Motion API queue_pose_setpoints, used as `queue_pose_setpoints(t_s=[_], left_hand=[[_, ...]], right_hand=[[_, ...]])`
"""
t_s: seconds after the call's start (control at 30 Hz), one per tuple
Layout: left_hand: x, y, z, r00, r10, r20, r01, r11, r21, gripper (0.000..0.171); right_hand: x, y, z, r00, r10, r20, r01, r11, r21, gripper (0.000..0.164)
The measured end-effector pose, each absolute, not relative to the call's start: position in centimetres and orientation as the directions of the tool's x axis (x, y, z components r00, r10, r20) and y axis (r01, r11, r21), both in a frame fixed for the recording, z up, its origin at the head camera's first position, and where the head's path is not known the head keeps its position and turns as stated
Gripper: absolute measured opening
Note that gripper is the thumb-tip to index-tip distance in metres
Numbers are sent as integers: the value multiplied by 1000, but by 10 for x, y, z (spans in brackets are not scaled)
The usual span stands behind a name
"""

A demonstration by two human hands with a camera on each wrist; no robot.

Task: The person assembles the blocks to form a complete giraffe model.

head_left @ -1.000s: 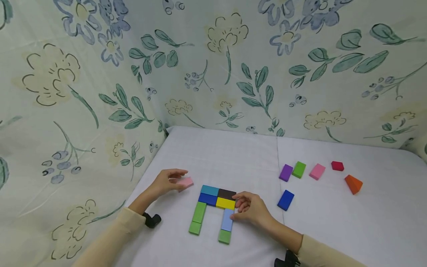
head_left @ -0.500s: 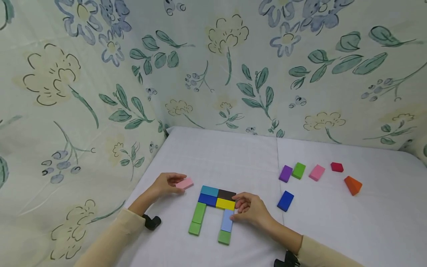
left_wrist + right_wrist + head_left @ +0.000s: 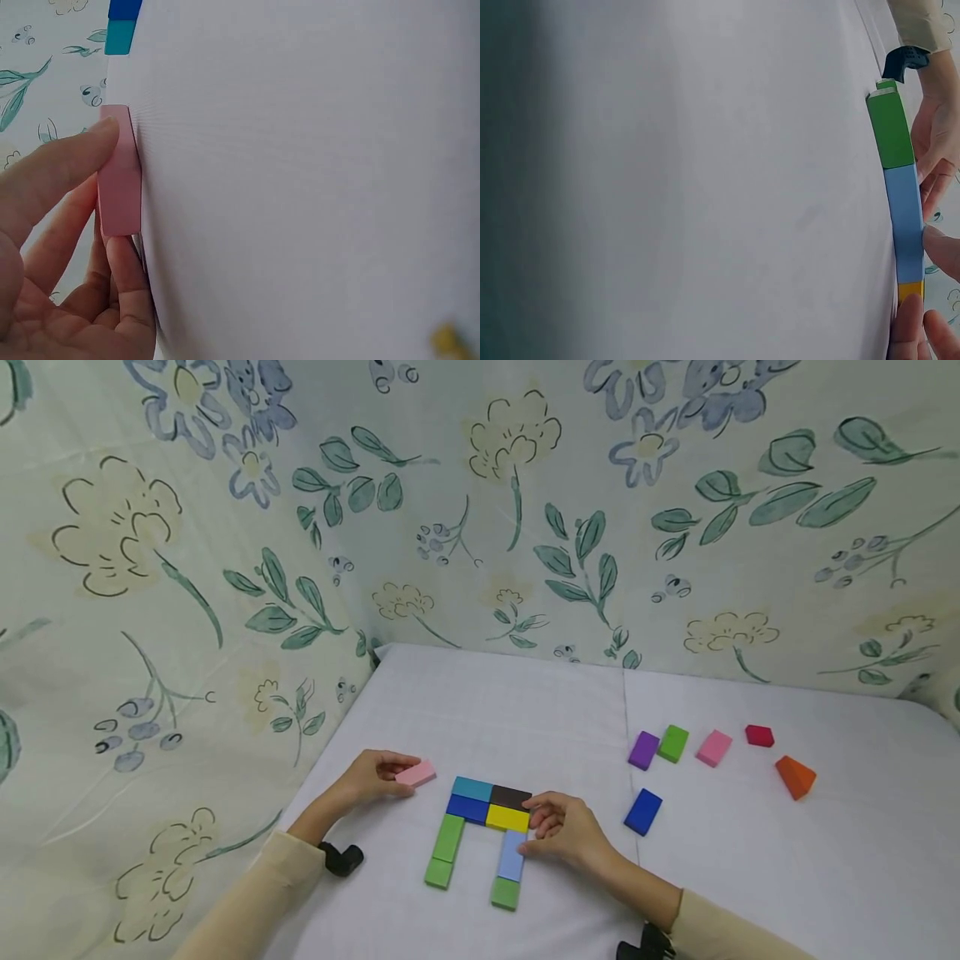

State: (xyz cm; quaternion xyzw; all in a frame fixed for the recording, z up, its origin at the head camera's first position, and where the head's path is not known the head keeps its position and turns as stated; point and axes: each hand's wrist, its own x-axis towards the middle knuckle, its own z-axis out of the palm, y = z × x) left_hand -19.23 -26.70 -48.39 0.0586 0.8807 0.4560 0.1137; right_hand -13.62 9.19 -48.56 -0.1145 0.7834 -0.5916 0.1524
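My left hand [image 3: 375, 774] pinches a pale pink block [image 3: 416, 774], left of a flat figure of blocks. In the left wrist view the thumb [image 3: 90, 150] lies on the pink block's face and a finger is at its lower end. The figure's top has a teal block [image 3: 472, 789], a dark brown block [image 3: 510, 797], a blue block [image 3: 467, 809] and a yellow block [image 3: 507, 817]. Green blocks [image 3: 447, 837] form its left leg; a light blue block [image 3: 512, 855] and a green block [image 3: 506, 892] form the right. My right hand [image 3: 567, 831] touches the figure's right side, thumb at the light blue block.
To the right on the white tablecloth [image 3: 720, 852] lie a purple block [image 3: 644, 751], a bright green block [image 3: 673, 743], a pink block [image 3: 714, 748], a red block [image 3: 759, 736], an orange wedge-like block [image 3: 795, 777] and a blue block [image 3: 642, 812]. Floral curtains [image 3: 450, 527] hang behind.
The left hand's fingers have shifted on the pale pink block, so more of its top shows. My right hand and the figure have stayed in place.
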Motion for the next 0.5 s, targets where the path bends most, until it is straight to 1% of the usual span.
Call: queue_pose_setpoints(t_s=[0.23,0.5], left_hand=[[-191,-268,-484,-963,234,-132,28,579,815,47],[-187,-259,-484,-944,308,-118,84,570,817,47]], right_hand=[[-137,92,-486,-927,-361,-99,-3,271,-963,53],[-137,92,-485,-925,-367,-103,1,268,-964,53]])
